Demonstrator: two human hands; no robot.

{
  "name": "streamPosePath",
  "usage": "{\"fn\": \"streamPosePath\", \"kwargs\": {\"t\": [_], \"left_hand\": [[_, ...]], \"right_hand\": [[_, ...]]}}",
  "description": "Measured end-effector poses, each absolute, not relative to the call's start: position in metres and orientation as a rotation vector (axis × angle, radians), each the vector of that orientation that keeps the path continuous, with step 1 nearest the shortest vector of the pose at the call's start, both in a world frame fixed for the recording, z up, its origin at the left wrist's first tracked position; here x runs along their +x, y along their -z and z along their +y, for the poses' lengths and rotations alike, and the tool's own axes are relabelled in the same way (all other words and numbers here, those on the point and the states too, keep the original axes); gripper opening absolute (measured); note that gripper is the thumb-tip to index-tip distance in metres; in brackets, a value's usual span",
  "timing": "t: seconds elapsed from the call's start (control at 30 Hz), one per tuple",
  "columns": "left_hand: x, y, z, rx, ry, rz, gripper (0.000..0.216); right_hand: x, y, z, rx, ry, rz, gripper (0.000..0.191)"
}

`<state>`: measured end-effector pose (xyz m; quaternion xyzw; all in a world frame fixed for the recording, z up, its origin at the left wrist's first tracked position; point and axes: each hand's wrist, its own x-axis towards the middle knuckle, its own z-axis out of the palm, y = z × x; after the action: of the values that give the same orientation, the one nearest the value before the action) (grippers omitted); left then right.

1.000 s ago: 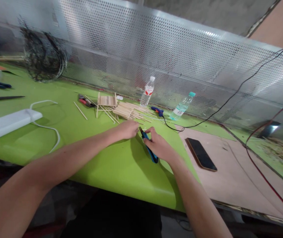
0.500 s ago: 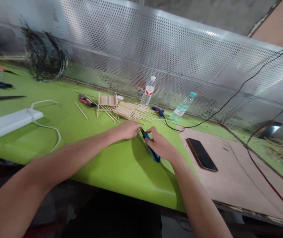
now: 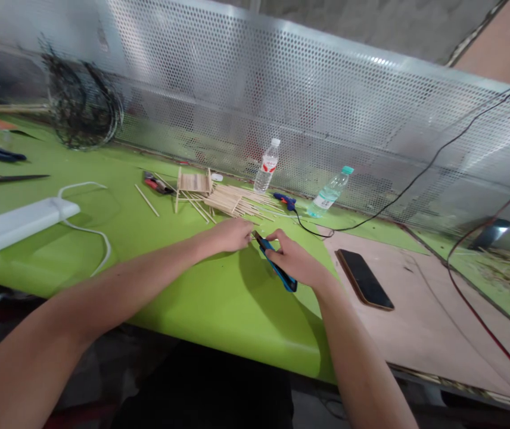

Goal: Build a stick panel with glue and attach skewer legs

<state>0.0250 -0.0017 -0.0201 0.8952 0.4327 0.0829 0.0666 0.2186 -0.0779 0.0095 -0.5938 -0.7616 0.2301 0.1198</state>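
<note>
My right hand [image 3: 295, 257] is wrapped round a blue and black utility knife [image 3: 285, 277], its blade end pointing up and left toward my other hand. My left hand [image 3: 236, 234] is closed low over the green table, its fingertips pinching what looks like a thin wooden stick, mostly hidden by the fingers and the knife. The blade end is right beside those fingertips. Just beyond lie a pile of thin wooden sticks [image 3: 250, 208], a flat panel of joined sticks [image 3: 224, 202] and a small stick-built frame [image 3: 194, 182].
Behind the sticks stand a clear bottle [image 3: 266, 170] and a green-capped bottle [image 3: 329, 193], with a blue glue gun [image 3: 285, 201] between them. Red-handled pliers [image 3: 157, 183] lie left of the pile. A phone [image 3: 364, 279] rests at right, a white power strip [image 3: 22, 223] at left.
The rear end of the utility knife has swung slightly right along with my right hand. My left hand stays in nearly the same place.
</note>
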Motion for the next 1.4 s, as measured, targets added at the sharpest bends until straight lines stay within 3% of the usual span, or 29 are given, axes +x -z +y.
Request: {"fn": "streamPosePath", "kwargs": {"t": [0.1, 0.87, 1.07, 1.23, 1.4], "left_hand": [[0.025, 0.021, -0.001, 2.694, -0.254, 1.311, 0.02], [0.024, 0.019, -0.003, 2.744, -0.239, 1.275, 0.021], [0.02, 0.015, -0.004, 2.648, -0.216, 1.228, 0.046], [0.019, 0.016, 0.0, 2.666, -0.258, 1.168, 0.018], [0.019, 0.017, 0.002, 2.659, -0.214, 1.149, 0.022]], "right_hand": [[0.225, -0.011, -0.078, -1.723, -0.763, -2.207, 0.024], [0.216, 0.0, -0.077, -1.708, -0.552, -2.262, 0.029], [0.218, 0.001, -0.077, -1.688, -0.535, -2.273, 0.03], [0.217, 0.001, -0.078, -1.685, -0.565, -2.267, 0.028], [0.218, 0.0, -0.078, -1.684, -0.564, -2.266, 0.029]]}}
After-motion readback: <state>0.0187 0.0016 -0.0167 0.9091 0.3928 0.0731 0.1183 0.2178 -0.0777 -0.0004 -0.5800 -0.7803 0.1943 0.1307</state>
